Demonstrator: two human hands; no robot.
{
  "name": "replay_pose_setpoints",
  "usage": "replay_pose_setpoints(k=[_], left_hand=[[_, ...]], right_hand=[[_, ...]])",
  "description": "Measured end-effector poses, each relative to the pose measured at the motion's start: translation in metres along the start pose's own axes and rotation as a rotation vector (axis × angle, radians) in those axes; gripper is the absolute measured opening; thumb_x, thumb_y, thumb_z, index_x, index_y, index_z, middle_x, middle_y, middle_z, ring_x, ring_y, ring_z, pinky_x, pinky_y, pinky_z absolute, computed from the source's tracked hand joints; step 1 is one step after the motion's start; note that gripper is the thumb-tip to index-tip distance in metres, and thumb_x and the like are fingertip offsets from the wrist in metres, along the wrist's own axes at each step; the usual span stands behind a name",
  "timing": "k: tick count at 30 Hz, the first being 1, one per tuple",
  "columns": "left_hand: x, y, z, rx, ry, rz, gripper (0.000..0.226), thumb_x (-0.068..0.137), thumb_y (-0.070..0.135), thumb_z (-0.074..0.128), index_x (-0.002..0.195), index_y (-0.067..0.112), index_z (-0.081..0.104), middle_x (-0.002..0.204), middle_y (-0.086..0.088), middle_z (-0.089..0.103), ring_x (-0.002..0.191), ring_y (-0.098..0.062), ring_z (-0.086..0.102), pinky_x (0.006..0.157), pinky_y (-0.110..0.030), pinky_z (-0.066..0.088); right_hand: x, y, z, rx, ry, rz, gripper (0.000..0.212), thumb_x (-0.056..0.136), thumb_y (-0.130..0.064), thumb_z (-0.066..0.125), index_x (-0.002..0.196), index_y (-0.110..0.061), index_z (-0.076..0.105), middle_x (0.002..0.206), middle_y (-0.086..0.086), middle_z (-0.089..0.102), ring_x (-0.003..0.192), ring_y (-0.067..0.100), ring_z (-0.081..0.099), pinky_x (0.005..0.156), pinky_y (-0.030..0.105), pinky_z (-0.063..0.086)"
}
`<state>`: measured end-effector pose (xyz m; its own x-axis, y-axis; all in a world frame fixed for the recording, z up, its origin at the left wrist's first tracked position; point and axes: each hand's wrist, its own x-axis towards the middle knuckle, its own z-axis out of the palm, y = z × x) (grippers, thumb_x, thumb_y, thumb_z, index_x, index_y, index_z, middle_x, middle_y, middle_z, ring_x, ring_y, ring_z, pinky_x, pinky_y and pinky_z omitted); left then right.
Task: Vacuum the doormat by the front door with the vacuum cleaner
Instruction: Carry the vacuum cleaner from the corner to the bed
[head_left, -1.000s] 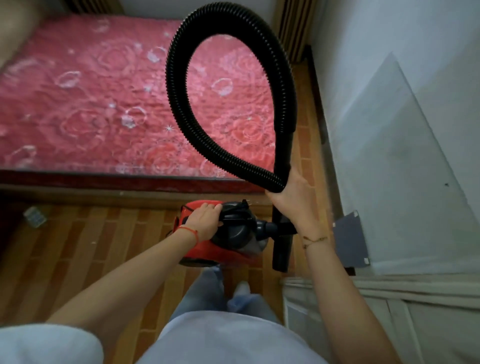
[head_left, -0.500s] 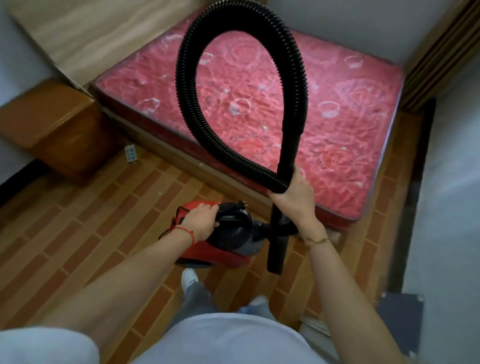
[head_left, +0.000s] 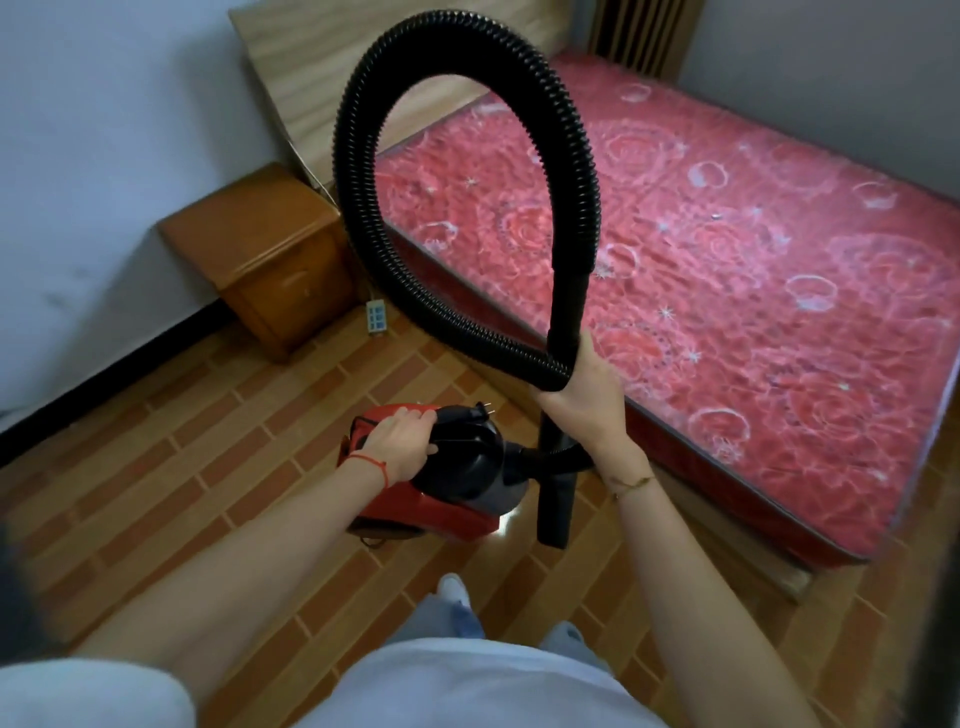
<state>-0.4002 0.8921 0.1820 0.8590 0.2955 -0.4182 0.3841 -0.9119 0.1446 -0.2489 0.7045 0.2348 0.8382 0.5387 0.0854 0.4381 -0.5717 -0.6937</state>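
Note:
A red and black canister vacuum cleaner (head_left: 457, 488) hangs above the floor in front of me. My left hand (head_left: 400, 441) grips its top handle. Its black ribbed hose (head_left: 358, 171) loops high up and comes back down. My right hand (head_left: 587, 395) grips the hose together with the black wand (head_left: 558, 499), whose nozzle end points down beside the canister. A plug with two prongs (head_left: 483, 410) sticks up from the canister top. No doormat or front door is in view.
A bed with a red patterned mattress (head_left: 753, 270) fills the right side. A wooden nightstand (head_left: 265, 260) stands at the left wall, with a white power strip (head_left: 376, 314) on the brick-pattern floor (head_left: 182, 467) beside it. My feet (head_left: 457, 597) are below.
The view has swung left: the right wall and door have left the frame, and the nightstand and headboard have come in. Both hands keep the same hold on the vacuum and hose.

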Motion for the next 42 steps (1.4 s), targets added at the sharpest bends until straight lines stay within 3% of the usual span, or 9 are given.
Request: replay_pose_setpoints(k=[10,20,25,30,34,42], left_hand=[[0.049,-0.095,-0.038,0.024,0.038,-0.027,0.033,0.098,0.019,0.052,0.129,0.01,0.044,0.12,-0.013,0.055,0.115,-0.03,0.046,0.091,-0.037,0.04],[0.161,-0.156,-0.074,-0.027,0.026,-0.006,0.027,0.098,0.02,0.053,0.124,0.014,0.048,0.118,-0.01,0.056,0.115,-0.027,0.046,0.093,-0.035,0.039],[0.227,-0.181,-0.107,-0.027,0.007,0.016,0.027,0.098,0.019,0.052,0.124,0.014,0.047,0.117,-0.009,0.056,0.113,-0.026,0.046,0.092,-0.035,0.039],[0.287,-0.202,-0.137,0.0,-0.01,0.055,0.022,0.098,0.019,0.052,0.119,0.014,0.048,0.114,-0.009,0.056,0.111,-0.026,0.047,0.09,-0.034,0.039],[0.331,-0.216,-0.154,0.035,-0.032,0.104,0.024,0.098,0.02,0.052,0.121,0.014,0.047,0.115,-0.009,0.056,0.112,-0.027,0.047,0.092,-0.035,0.038],[0.399,-0.241,-0.17,0.112,-0.096,0.236,0.021,0.098,0.019,0.052,0.118,0.015,0.048,0.112,-0.008,0.057,0.108,-0.026,0.048,0.087,-0.036,0.039]], right_hand=[[0.079,-0.053,0.062,0.018,-0.011,-0.025,0.042,0.072,-0.026,0.069,0.105,-0.02,0.044,0.076,-0.008,0.057,0.064,0.017,0.06,0.052,0.037,0.051],[0.203,-0.062,0.105,0.014,-0.007,0.046,0.042,0.073,-0.035,0.073,0.099,-0.022,0.043,0.074,-0.009,0.059,0.061,0.009,0.059,0.047,0.026,0.044],[0.274,-0.067,0.119,0.022,-0.013,0.097,0.041,0.07,-0.032,0.071,0.098,-0.021,0.043,0.075,-0.006,0.06,0.064,0.013,0.061,0.051,0.035,0.05],[0.334,-0.073,0.13,0.023,-0.003,0.132,0.052,0.063,-0.051,0.058,0.101,-0.019,0.044,0.076,-0.006,0.06,0.064,0.013,0.06,0.049,0.028,0.045],[0.369,-0.07,0.142,0.008,0.024,0.163,0.043,0.071,-0.035,0.07,0.103,-0.021,0.044,0.077,-0.008,0.06,0.064,0.016,0.061,0.05,0.028,0.043],[0.401,-0.069,0.161,-0.035,0.105,0.311,0.043,0.072,-0.026,0.074,0.102,-0.02,0.044,0.081,-0.004,0.062,0.068,0.018,0.062,0.055,0.034,0.05]])
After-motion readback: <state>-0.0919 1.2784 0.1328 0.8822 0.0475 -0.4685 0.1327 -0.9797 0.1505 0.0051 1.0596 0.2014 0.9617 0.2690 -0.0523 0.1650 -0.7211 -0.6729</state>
